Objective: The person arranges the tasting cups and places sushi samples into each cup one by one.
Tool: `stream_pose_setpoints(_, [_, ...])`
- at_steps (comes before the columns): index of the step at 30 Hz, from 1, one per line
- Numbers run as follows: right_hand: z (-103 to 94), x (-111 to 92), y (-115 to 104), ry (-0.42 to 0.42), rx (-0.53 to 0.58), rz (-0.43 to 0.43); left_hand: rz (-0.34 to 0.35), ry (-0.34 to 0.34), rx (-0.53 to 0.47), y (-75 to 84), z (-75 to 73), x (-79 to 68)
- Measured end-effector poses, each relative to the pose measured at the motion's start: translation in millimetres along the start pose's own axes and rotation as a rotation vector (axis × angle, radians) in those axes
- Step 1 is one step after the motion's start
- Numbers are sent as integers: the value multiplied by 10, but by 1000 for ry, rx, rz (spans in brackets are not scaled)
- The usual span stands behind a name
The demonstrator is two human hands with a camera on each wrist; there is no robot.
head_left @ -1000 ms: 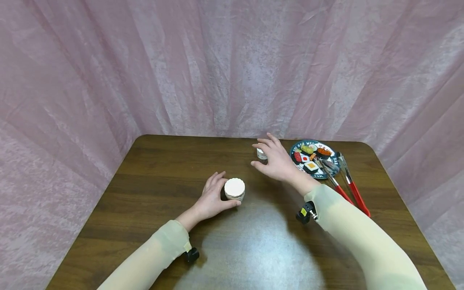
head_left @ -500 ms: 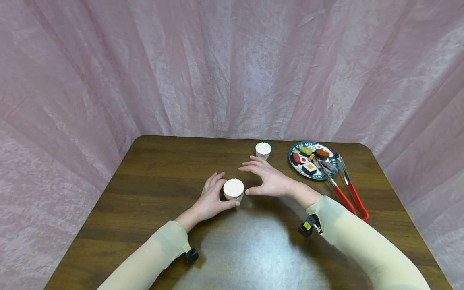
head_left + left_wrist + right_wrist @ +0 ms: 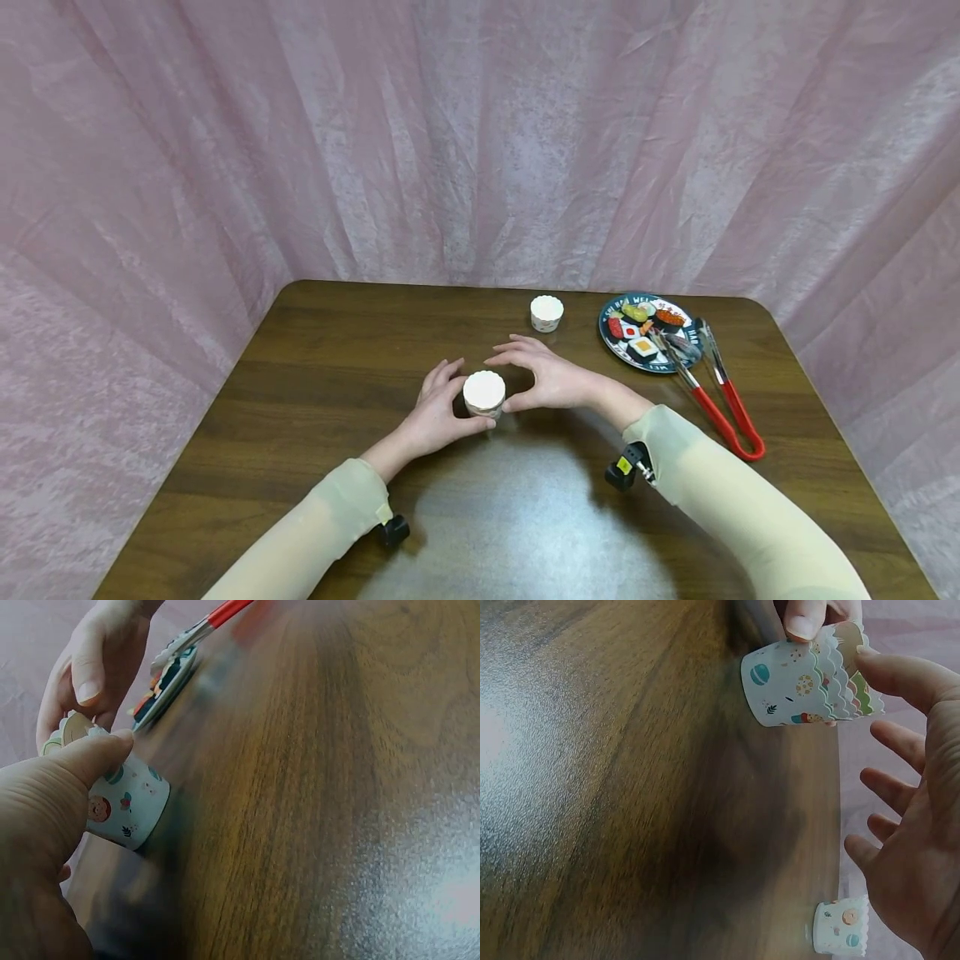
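My left hand (image 3: 435, 421) holds a stack of nested paper baking cups (image 3: 483, 390) upright near the middle of the table, thumb on the near side and fingers round the far side. Their scalloped rims and printed white walls show in the right wrist view, where the stack (image 3: 799, 679) has several layers. My right hand (image 3: 551, 377) is just to the right of the stack, fingers spread and relaxed, thumb tip right at the upper rim. Farther back stands a single baking cup (image 3: 547, 313), also seen beside the right hand in the right wrist view.
A round dark plate (image 3: 611, 343) with sushi-like pieces stands at the back right. Red-handled metal tongs (image 3: 738, 408) lie with their tips over the plate, handles toward the front. A pink curtain (image 3: 480, 142) hangs behind the wooden table (image 3: 300, 400).
My right hand has come away from the single cup at the back, leaving it standing, and moved toward me and left to the stack. The left hand stays in place round the stack.
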State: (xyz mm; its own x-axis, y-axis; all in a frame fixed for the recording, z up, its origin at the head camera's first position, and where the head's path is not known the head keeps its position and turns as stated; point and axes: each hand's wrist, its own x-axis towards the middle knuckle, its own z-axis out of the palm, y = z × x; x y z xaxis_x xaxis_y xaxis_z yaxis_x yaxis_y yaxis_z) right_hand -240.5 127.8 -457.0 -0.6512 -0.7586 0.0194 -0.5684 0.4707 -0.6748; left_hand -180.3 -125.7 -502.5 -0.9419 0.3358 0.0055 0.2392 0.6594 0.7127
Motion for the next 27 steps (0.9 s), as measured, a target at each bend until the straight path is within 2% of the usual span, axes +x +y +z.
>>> stream_pose_setpoints(12, [10,57,-18,-43,-5,-21,13,-5,29,-26,18,0])
stream_pose_setpoints(21, [23,92,-23,-35,1,-46,10,-13,6,-31,22,4])
stream_pose_setpoints(27, [33,102,-9,-28,11,-39,12,9,-9,-33,30,11])
